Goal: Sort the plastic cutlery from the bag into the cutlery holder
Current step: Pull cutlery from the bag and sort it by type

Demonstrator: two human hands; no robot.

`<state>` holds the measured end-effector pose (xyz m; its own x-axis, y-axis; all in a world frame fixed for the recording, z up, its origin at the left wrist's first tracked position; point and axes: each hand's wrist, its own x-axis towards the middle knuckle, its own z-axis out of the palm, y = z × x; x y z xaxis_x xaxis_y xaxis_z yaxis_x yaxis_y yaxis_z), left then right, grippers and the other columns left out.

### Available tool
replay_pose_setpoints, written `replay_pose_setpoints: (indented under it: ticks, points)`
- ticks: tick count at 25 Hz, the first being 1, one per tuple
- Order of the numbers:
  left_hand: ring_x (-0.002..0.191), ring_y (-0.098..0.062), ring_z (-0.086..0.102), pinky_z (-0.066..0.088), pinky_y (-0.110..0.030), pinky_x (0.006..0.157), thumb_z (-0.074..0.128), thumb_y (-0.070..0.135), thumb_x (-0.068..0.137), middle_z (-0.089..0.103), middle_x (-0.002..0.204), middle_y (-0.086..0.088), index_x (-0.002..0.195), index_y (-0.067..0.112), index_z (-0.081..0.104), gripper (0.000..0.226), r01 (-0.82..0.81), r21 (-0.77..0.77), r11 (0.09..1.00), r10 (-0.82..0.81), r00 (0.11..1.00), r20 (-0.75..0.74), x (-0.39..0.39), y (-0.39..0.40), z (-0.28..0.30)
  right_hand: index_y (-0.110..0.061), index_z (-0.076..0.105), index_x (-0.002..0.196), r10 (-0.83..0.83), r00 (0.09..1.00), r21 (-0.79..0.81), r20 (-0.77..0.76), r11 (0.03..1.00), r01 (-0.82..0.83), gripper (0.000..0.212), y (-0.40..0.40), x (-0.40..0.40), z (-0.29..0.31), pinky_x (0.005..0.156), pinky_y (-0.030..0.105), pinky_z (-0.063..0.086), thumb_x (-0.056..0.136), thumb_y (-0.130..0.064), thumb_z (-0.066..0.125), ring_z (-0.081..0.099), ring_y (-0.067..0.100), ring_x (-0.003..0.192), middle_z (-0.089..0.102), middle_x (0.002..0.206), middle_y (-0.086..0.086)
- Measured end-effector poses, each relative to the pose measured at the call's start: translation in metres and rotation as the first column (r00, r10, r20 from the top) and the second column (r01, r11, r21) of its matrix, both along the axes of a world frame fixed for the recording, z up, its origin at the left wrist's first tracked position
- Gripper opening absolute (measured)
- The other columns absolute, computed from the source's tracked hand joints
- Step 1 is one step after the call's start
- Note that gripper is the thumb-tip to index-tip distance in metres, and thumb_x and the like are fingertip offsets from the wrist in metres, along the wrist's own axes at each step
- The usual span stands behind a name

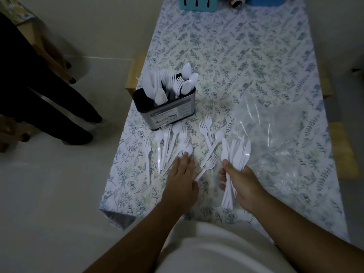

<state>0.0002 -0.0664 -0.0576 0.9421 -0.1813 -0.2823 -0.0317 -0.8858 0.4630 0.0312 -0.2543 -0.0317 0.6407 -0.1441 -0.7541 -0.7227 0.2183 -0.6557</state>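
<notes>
The person stands at the near end of a bench covered with a leafy blue-and-white cloth. Their right hand is curled round a bundle of white plastic knives, blades fanned upward and away, handles sticking out below the palm. The left hand lies flat with fingers straight, its fingertips resting on the loose cutlery spread across the cloth: forks and spoons lying side by side, handles mostly pointing toward the person. A second small scatter of forks and a spoon lies between the two hands, a little farther up the bench. The hands are apart, one on each side of that scatter.

The cutlery holder, a dark box with a printed label on its front, stands just beyond the loose pieces on the left side of the bench. It already carries knives, forks and spoons standing upright in what look like separate groups, though the dividers are hard to make out from here. The clear plastic bag lies flat and crumpled to the right, just beside the held knives.

At the far end of the bench sits a blue container. Off to the left, someone's dark-trousered legs stand on the pale floor.
</notes>
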Motion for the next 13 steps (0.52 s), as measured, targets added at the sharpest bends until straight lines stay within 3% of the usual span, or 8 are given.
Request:
replay_pose_setpoints:
  ticks: [2,4,7,9,11,13]
  points:
    - [0.155,-0.025,-0.008,0.006,-0.042,0.125,0.046,0.03,0.099,-0.001,0.169,-0.004,0.16,0.019,0.017,0.069,-0.053,-0.019,0.998,0.054,0.997,0.054,-0.002,0.0,0.006,-0.005,0.067,0.1,-0.03,1.0,-0.002,0.0,1.0,0.03,0.027,0.003,0.0,0.005,0.058,0.035,0.051,0.097,-0.031,0.067,0.055,0.02,0.06,0.062,0.075,0.008]
    - [0.151,-0.025,0.015,0.018,-0.038,0.121,0.052,0.024,0.096,0.024,0.164,-0.006,0.153,0.02,0.035,0.06,-0.069,-0.073,0.995,0.079,0.986,0.148,-0.003,0.0,0.012,-0.007,0.068,0.095,-0.039,0.999,-0.002,0.028,0.999,0.04,0.024,0.006,0.002,0.01,0.054,0.033,0.048,0.095,-0.031,0.07,0.051,0.017,0.056,0.057,0.067,0.005]
    - [0.127,-0.023,0.044,0.042,-0.029,0.104,0.058,0.012,0.094,0.051,0.141,-0.006,0.142,0.021,0.051,0.05,0.085,-0.091,0.992,-0.064,0.975,0.213,-0.008,0.001,0.009,-0.008,0.071,0.092,0.008,0.996,0.022,0.087,1.0,-0.01,0.018,0.009,0.005,0.017,0.053,0.032,0.047,0.087,-0.023,0.079,0.05,0.014,0.051,0.055,0.063,0.004]
    - [0.113,-0.025,0.053,0.056,-0.036,0.09,0.061,0.005,0.091,0.058,0.127,-0.01,0.133,0.015,0.06,0.044,0.115,-0.107,0.988,-0.092,0.975,0.201,-0.011,0.001,0.002,-0.005,0.073,0.096,0.025,0.995,0.049,0.1,0.998,-0.03,0.02,0.011,0.007,0.019,0.053,0.032,0.049,0.084,-0.017,0.082,0.051,0.014,0.051,0.056,0.063,0.005]
    - [0.105,-0.027,0.058,0.059,-0.041,0.08,0.064,0.004,0.088,0.062,0.118,-0.013,0.129,0.009,0.064,0.041,0.072,-0.114,0.991,-0.045,0.973,0.227,-0.01,0.003,0.0,-0.003,0.071,0.091,0.014,0.998,0.06,0.064,0.998,-0.018,0.023,0.013,0.009,0.021,0.056,0.034,0.053,0.084,-0.022,0.082,0.054,0.017,0.053,0.057,0.061,0.005]
    - [0.108,-0.024,0.056,0.057,-0.04,0.086,0.063,0.016,0.09,0.061,0.119,-0.008,0.132,0.012,0.062,0.043,-0.01,-0.076,0.997,0.03,0.961,0.276,-0.006,0.011,0.008,-0.005,0.068,0.085,0.003,1.0,0.095,0.005,0.995,-0.003,0.029,0.014,0.012,0.021,0.064,0.04,0.058,0.087,-0.032,0.078,0.058,0.02,0.056,0.059,0.061,0.005]
